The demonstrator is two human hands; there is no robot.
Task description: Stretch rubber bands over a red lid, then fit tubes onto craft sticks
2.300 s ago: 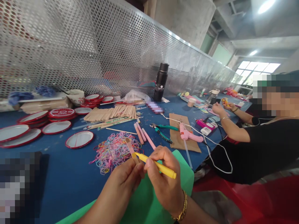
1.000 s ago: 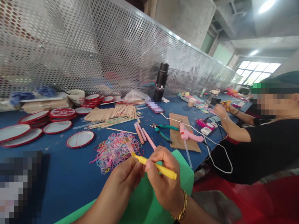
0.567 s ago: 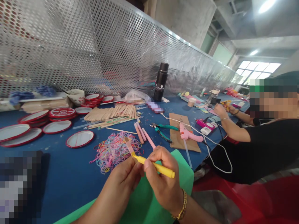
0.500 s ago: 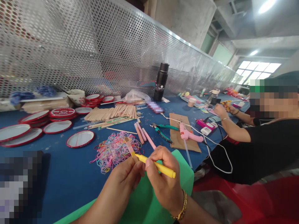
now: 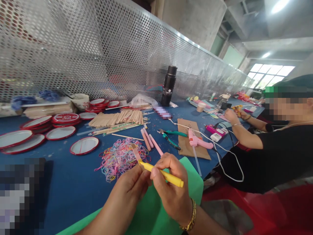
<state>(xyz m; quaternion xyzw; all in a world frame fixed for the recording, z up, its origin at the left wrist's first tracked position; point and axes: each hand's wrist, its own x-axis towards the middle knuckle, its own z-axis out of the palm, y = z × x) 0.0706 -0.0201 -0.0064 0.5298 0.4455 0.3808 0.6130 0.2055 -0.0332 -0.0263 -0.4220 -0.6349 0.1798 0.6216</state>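
Note:
Between the fingers of my left hand (image 5: 134,182) a flat wooden craft stick (image 5: 136,153) is pinched, with pink and yellow colouring on its face. My right hand (image 5: 171,182) grips a yellow marker (image 5: 168,176) like a pen, its tip touching the stick just above my left fingertips. Both hands are over a green sheet (image 5: 192,176). Behind the stick lies a heap of colourful rubber bands (image 5: 117,160). Several pink markers (image 5: 155,144) rest just beyond my right hand.
Red-rimmed lids (image 5: 84,145) and a pile of craft sticks (image 5: 117,118) lie to the left and behind. Pliers (image 5: 171,138) and a pink glue gun (image 5: 198,139) on cardboard (image 5: 184,150) sit to the right. A black bottle (image 5: 169,86) stands at the back; a co-worker (image 5: 278,140) sits at right.
The yellow marker's tip has shifted slightly up and left along the stick. My left hand keeps its hold, and the other things stay in place.

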